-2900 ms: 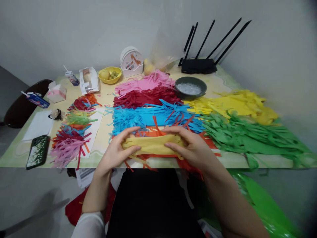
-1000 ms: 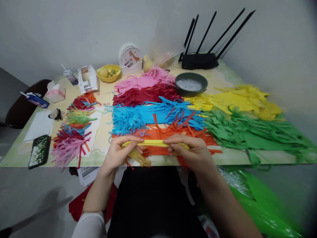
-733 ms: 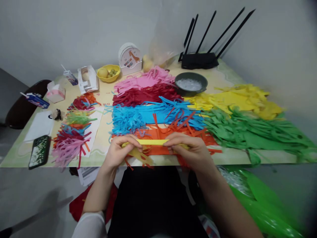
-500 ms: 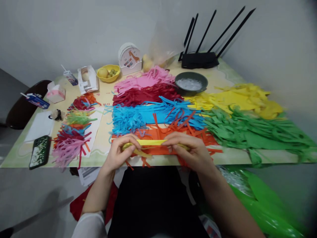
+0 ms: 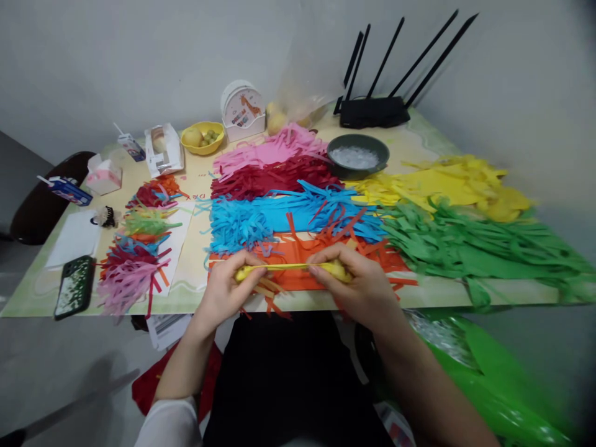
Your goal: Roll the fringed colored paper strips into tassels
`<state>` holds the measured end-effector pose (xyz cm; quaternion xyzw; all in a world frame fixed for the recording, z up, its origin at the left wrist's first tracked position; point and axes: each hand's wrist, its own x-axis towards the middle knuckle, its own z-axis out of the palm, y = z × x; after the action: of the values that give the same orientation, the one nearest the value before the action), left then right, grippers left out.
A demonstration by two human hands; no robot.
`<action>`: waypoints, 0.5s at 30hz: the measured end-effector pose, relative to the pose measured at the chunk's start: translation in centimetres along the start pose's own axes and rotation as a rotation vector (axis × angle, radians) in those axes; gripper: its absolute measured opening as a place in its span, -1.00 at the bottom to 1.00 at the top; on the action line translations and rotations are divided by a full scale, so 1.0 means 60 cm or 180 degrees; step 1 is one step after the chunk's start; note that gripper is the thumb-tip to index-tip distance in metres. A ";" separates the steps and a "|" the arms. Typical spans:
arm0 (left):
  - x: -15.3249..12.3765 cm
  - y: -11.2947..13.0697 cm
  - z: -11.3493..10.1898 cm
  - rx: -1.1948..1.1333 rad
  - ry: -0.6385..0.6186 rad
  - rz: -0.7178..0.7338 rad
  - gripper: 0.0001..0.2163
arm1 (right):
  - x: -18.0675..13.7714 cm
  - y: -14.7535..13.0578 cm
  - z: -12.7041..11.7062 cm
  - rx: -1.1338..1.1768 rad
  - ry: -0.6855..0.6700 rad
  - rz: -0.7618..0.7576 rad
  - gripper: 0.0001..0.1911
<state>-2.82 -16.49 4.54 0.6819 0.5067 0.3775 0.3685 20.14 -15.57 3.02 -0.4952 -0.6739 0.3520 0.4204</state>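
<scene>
The left hand (image 5: 229, 282) and right hand (image 5: 356, 279) each pinch one end of the narrow yellow folded paper-like strip (image 5: 287, 267), thumb against fingers; gripping both ends probably holds its middle span straight. The strip sits level between the hands, above the flat orange fringed paper-like sheets (image 5: 298, 282). Beyond the grip lie blue fringed sheets (image 5: 293, 214), and to its right green fringed sheets (image 5: 507, 242), apparently grouped by colour to avoid mixing.

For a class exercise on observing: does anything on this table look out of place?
Slightly: a few orange strips stray across the blue fringed pile, though the other coloured piles mostly keep to themselves.
</scene>
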 end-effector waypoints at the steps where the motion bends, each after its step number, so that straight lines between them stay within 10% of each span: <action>1: -0.002 0.001 0.001 -0.0371 -0.0032 -0.0184 -0.84 | 0.000 0.002 0.000 0.0325 -0.0123 0.0155 -0.88; 15: 0.012 -0.027 0.021 -0.2560 -0.0094 -0.0880 -0.82 | 0.019 0.021 0.007 0.1901 -0.0471 0.0453 -0.84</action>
<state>-2.23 -15.58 2.66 0.4149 0.4004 0.4824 0.6595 20.05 -14.18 1.96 -0.3689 -0.5331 0.5980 0.4713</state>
